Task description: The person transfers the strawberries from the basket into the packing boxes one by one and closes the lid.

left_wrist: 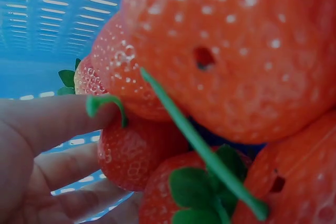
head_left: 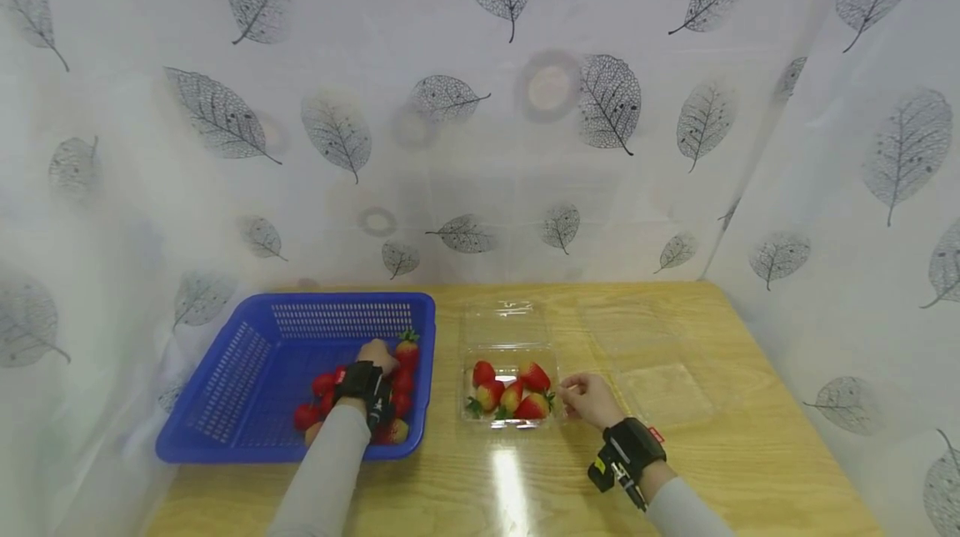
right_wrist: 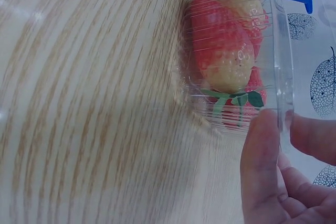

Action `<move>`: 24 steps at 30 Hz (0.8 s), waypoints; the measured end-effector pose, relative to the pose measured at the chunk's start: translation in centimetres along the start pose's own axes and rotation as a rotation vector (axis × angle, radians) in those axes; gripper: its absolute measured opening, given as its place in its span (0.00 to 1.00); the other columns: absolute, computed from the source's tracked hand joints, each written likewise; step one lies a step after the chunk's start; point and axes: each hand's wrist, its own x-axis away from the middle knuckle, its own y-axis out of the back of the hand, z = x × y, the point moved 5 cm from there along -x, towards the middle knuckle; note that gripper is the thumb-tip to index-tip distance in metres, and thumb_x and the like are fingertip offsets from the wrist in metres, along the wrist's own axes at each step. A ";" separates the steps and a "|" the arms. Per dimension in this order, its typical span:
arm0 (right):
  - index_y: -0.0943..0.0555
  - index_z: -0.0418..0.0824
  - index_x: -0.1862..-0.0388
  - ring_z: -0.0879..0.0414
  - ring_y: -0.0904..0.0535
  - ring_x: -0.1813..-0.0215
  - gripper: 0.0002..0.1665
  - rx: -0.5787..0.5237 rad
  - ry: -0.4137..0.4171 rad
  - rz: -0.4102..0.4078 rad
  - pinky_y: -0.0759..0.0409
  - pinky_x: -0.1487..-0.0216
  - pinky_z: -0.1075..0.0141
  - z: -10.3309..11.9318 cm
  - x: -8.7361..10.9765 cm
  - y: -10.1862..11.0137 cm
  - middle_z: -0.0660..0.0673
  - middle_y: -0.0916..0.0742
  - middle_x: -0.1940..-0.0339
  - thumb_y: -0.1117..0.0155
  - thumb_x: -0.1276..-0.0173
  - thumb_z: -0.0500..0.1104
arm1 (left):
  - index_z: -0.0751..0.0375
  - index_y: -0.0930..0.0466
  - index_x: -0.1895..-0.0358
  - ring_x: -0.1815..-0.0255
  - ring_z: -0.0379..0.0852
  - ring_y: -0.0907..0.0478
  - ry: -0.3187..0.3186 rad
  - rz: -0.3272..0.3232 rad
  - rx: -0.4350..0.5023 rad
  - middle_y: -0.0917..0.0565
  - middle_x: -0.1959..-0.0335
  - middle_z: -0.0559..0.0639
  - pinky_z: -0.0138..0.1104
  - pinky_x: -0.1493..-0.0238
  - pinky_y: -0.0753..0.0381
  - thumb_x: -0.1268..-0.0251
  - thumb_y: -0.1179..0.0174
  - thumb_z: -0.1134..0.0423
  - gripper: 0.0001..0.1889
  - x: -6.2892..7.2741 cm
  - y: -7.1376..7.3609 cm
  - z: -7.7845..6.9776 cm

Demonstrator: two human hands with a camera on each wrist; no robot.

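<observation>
My left hand [head_left: 378, 355] is down inside the blue basket [head_left: 429, 370], among red strawberries [head_left: 402, 380]. In the left wrist view its fingers [left_wrist: 58, 121] extend toward a red strawberry [left_wrist: 142, 153], their tips partly hidden behind the fruit. Larger strawberries fill the foreground there, along with a loose green stem [left_wrist: 194, 135]. My right hand [head_left: 592, 399] pinches the right rim of an open clear plastic clamshell box [head_left: 557, 362] between thumb and forefinger. Several red and pale strawberries [head_left: 512, 393] with green leaves lie in that box.
Another clear plastic box [head_left: 667, 391] stands on the wooden table [head_left: 750, 454] at the right. The clamshell's lid [head_left: 506, 322] is folded back toward the wall. A white curtain [head_left: 480, 178] printed with grey leaves hangs behind the table.
</observation>
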 end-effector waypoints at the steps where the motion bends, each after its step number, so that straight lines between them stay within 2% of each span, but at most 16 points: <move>1: 0.24 0.26 0.64 0.58 0.25 0.80 0.07 -0.001 0.003 0.000 0.19 0.75 0.63 0.1 0.0 0.0 0.44 0.23 0.80 0.42 0.39 0.32 | 0.70 0.25 0.68 0.74 0.46 0.32 0.000 -0.004 0.002 0.29 0.77 0.51 0.32 0.75 0.33 0.49 0.47 0.73 0.05 0.0 0.0 0.1; 7: 0.24 0.26 0.64 0.59 0.26 0.80 0.07 0.008 0.012 0.000 0.20 0.76 0.65 0.1 0.0 0.0 0.45 0.23 0.81 0.41 0.39 0.32 | 0.69 0.26 0.68 0.75 0.48 0.31 0.032 -0.008 0.011 0.29 0.77 0.52 0.34 0.75 0.31 0.46 0.46 0.70 0.05 -1.4 -0.3 1.3; 10: 0.24 0.26 0.64 0.59 0.26 0.80 0.07 0.017 0.007 0.004 0.20 0.76 0.66 0.0 0.0 0.0 0.45 0.24 0.81 0.41 0.39 0.32 | 0.66 0.26 0.76 0.77 0.46 0.32 -0.054 -0.059 -0.108 0.29 0.80 0.51 0.35 0.76 0.31 0.50 0.43 0.67 0.05 -2.3 0.2 1.3; 13: 0.24 0.26 0.63 0.59 0.25 0.80 0.08 0.018 0.007 0.008 0.20 0.76 0.65 0.0 0.0 0.0 0.45 0.24 0.81 0.41 0.38 0.32 | 0.61 0.32 0.89 0.83 0.44 0.36 -0.159 -0.141 -0.235 0.32 0.87 0.48 0.34 0.81 0.34 0.55 0.42 0.67 0.12 -2.7 1.0 0.8; 15: 0.24 0.26 0.64 0.59 0.25 0.80 0.08 0.011 0.007 0.006 0.20 0.76 0.65 0.1 0.0 0.0 0.45 0.24 0.81 0.41 0.39 0.32 | 0.60 0.35 0.91 0.85 0.43 0.38 -0.197 -0.191 -0.268 0.34 0.89 0.47 0.33 0.82 0.36 0.55 0.42 0.66 0.15 -2.7 1.7 0.4; 17: 0.24 0.26 0.64 0.59 0.25 0.80 0.07 0.003 0.011 0.004 0.19 0.75 0.64 0.1 0.0 0.0 0.45 0.24 0.81 0.41 0.39 0.31 | 0.63 0.32 0.89 0.84 0.44 0.35 -0.214 -0.234 -0.246 0.31 0.88 0.49 0.35 0.81 0.34 0.52 0.41 0.66 0.14 -2.5 2.4 -0.2; 19: 0.24 0.26 0.64 0.59 0.25 0.80 0.07 -0.001 0.009 0.003 0.19 0.75 0.63 0.1 0.1 -0.1 0.44 0.23 0.81 0.41 0.39 0.31 | 0.69 0.27 0.82 0.80 0.48 0.30 -0.263 -0.304 -0.223 0.25 0.83 0.55 0.39 0.76 0.29 0.51 0.41 0.67 0.10 -2.3 3.2 -1.1; 21: 0.24 0.26 0.64 0.59 0.25 0.80 0.07 0.003 0.004 0.003 0.19 0.75 0.63 0.1 0.1 -0.1 0.44 0.23 0.80 0.41 0.39 0.32 | 0.75 0.23 0.71 0.71 0.56 0.25 -0.324 -0.371 -0.188 0.22 0.74 0.63 0.44 0.66 0.26 0.50 0.40 0.67 0.10 -1.8 3.8 -2.3; 24: 0.24 0.27 0.63 0.59 0.25 0.79 0.08 0.012 -0.002 0.003 0.19 0.74 0.63 0.0 0.0 0.0 0.44 0.23 0.80 0.41 0.38 0.32 | 0.78 0.23 0.60 0.59 0.62 0.26 -0.430 -0.457 -0.118 0.23 0.62 0.70 0.49 0.57 0.27 0.48 0.40 0.67 0.15 -0.8 4.4 -4.6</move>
